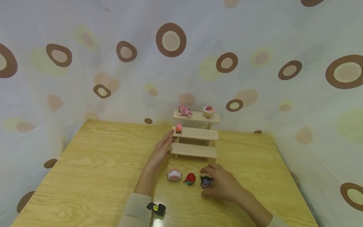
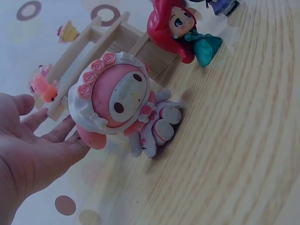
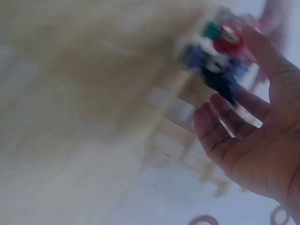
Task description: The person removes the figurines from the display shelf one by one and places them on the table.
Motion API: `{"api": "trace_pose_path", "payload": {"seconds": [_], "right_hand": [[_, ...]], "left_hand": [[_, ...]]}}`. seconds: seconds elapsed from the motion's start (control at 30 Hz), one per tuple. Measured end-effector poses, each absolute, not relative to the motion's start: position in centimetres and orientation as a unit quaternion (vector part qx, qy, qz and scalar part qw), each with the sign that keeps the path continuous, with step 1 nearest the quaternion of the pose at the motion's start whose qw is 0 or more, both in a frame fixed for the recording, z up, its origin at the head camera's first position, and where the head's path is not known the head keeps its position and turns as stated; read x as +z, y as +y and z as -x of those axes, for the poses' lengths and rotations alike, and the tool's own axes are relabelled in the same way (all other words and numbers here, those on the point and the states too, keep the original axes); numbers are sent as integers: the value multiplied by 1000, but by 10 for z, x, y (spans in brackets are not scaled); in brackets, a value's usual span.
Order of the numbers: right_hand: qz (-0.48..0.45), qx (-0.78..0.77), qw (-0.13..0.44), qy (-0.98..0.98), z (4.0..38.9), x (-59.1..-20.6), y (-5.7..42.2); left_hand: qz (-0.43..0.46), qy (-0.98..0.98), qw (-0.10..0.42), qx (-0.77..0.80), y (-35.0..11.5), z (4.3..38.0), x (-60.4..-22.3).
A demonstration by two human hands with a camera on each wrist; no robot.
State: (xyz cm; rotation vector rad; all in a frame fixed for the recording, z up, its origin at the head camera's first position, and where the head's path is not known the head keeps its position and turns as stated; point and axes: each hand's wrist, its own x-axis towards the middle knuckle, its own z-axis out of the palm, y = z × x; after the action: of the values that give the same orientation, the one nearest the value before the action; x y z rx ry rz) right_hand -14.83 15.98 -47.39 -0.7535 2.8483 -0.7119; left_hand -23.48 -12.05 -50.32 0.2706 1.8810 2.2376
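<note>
A pale cloth with brown rings (image 1: 198,19) hangs behind and beside a yellow wood-grain table (image 1: 99,176). At its far side stands a light wooden stand (image 1: 195,150) with 3 steps. The left hand (image 1: 158,154) reaches to the stand's left side, palm open and fingers extended, fingertips at the ends of the middle and low steps; whether they touch the wood I cannot tell. The right hand (image 1: 222,183), at near right, is partly open, its thumb well apart from its loosely curved fingers, with a dark-topped figure (image 1: 206,180) between them; no firm grip shows, and blur in the right wrist view hides whether the fingertips touch it. That figure is the rightmost of 3 in a row on the table, nearer than the stand. The leftmost is a pink figure in a white bonnet (image 1: 174,175), just beside the left hand; a red-haired figure (image 1: 190,178) sits in the middle. On the top step a pink bear (image 1: 185,111) lies at left and a pink-and-yellow figure (image 1: 209,111) stands at right. The smallest, an orange-pink figure (image 1: 178,128), stands at the middle step's left end.
</note>
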Motion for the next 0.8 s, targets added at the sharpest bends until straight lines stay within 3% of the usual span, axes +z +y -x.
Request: {"api": "trace_pose_path", "payload": {"seconds": [0.37,0.8], "right_hand": [[278,-390,-104,872,208,-428,115],[308,-401,-86,858,286,-426,79]], "left_hand": [[-68,644,104,755,-136,227,-505],[-80,648,102,750,-121,234,-502]]}}
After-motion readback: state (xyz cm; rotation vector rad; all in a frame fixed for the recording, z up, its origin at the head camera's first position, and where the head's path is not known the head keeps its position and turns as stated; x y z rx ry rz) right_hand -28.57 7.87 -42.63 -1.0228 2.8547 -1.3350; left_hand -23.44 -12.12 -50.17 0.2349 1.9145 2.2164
